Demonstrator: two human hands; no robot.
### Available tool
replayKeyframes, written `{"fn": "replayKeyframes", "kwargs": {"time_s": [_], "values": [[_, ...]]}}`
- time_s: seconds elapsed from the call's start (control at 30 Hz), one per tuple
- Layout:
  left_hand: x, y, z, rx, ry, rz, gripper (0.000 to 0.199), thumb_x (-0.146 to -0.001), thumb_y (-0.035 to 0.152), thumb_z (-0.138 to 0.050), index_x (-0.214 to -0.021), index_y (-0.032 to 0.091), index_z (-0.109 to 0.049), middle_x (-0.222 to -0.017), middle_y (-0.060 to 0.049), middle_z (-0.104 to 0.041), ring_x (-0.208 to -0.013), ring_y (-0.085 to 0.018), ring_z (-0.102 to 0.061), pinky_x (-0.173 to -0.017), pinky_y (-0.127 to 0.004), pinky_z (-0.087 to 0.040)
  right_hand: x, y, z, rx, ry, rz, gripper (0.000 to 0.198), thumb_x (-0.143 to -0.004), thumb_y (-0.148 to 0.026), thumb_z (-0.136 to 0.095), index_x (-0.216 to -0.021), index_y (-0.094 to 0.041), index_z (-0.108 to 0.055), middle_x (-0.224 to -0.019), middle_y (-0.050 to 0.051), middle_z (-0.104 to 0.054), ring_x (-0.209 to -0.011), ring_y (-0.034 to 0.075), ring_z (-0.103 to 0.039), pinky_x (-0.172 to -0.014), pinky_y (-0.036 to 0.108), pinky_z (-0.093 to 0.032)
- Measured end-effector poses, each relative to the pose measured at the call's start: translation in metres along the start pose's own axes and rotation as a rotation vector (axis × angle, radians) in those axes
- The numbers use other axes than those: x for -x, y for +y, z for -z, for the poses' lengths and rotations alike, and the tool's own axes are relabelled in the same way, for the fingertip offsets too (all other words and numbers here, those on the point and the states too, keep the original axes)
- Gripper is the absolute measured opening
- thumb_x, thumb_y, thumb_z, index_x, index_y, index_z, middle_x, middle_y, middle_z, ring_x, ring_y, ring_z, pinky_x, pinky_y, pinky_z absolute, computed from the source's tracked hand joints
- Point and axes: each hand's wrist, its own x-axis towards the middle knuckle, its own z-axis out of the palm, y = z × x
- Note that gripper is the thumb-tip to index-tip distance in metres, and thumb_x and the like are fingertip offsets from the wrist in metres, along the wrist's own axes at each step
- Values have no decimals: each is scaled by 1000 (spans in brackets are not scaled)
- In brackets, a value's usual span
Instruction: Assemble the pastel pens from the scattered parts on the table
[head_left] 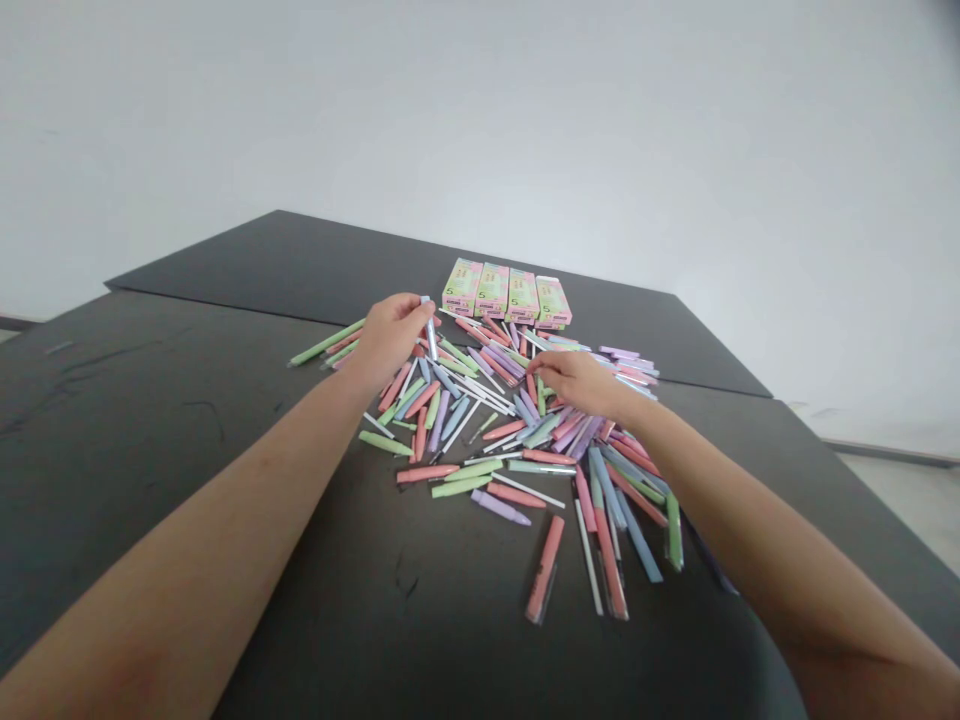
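My left hand (390, 335) is closed around a pale blue pen part (430, 328), held nearly upright between thumb and fingers at the left side of the heap. My right hand (576, 383) reaches into the middle of the heap with its fingertips pinched together beside a red pen piece (531, 388). Whatever those fingertips grip is too small to make out. Around both hands lie many loose pen barrels and caps in pink, green, blue and purple, such as a purple barrel (501, 507) and a green one (385, 442). Thin white sticks (527, 489) are scattered among them.
Several pink and green printed boxes (492, 290) stand in a row behind the heap. A red pen (545, 570) in a clear sleeve lies closest to me. The dark table (337, 600) has a seam behind the heap, and a white wall (480, 120) rises beyond it.
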Motion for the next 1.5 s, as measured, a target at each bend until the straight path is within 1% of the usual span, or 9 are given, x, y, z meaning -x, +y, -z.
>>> {"fn": "replayKeyframes", "kwargs": {"time_s": [0.1,0.2,0.3,0.43,0.67,0.87,1.0,1.2,1.5], "values": [[-2,-2,2,5,13,-10,23,-80,37,-58,-83,15,-66,-79,-6,-69,-54,-12,-60,-43,-20,-46,-18,-6,1,23,39,-52,34,-87,-19,-41,-104,-17,-70,-82,6,-69,-74,18,-59,-69,26,-38],[-3,-3,3,13,36,-8,24,-79,37,-59,-85,15,-66,-79,-6,-70,-54,-12,-59,-44,-21,-47,-34,-19,0,39,36,-50,34,-85,-20,-43,-103,-17,-71,-83,6,-70,-71,17,-58,-68,26,-38],[-4,-4,4,10,47,3,24,-79,37,-59,-87,15,-67,-80,-6,-70,-56,-13,-59,-45,-21,-47,-42,-30,-2,72,-58,4,30,-81,-23,-50,-101,-19,-72,-82,5,-70,-69,17,-58,-65,26,-39],[-3,-3,3,15,29,-7,25,-79,38,-59,-84,15,-67,-78,-6,-69,-55,-12,-58,-44,-21,-47,-37,-27,-5,139,-235,78,22,-75,-21,-56,-87,-19,-74,-83,4,-72,-71,16,-60,-66,25,-40],[3,3,1,7,6,17,21,-80,36,-59,-80,16,-66,-76,-5,-67,-55,-12,-57,-43,-20,-46,-12,-3,-2,50,-281,-34,20,-73,-20,-58,-86,-20,-72,-76,2,-68,-67,15,-58,-59,25,-37],[5,4,-2,-6,7,31,20,-81,36,-58,-83,17,-65,-80,-6,-68,-58,-14,-60,-43,-21,-46,1,3,9,96,-244,-114,23,-74,-21,-56,-91,-19,-71,-76,4,-65,-65,15,-56,-57,25,-35],[6,7,-2,-12,6,34,19,-80,34,-58,-82,16,-65,-79,-6,-68,-57,-14,-60,-43,-22,-47,4,2,9,103,-191,-162,28,-76,-21,-54,-98,-20,-72,-73,3,-65,-63,15,-55,-58,26,-35],[6,5,-2,-3,-8,5,21,-80,35,-58,-83,16,-65,-79,-5,-68,-55,-13,-59,-43,-22,-46,3,-10,-9,34,-163,28,19,-78,-25,-58,-87,-19,-73,-76,3,-67,-64,14,-56,-59,25,-35],[10,9,-5,2,-38,13,21,-82,36,-58,-79,17,-64,-78,-5,-68,-55,-13,-59,-45,-21,-46,2,-20,-17,141,-171,22,17,-78,-29,-59,-81,-21,-74,-77,3,-70,-66,15,-58,-58,26,-35]]}}
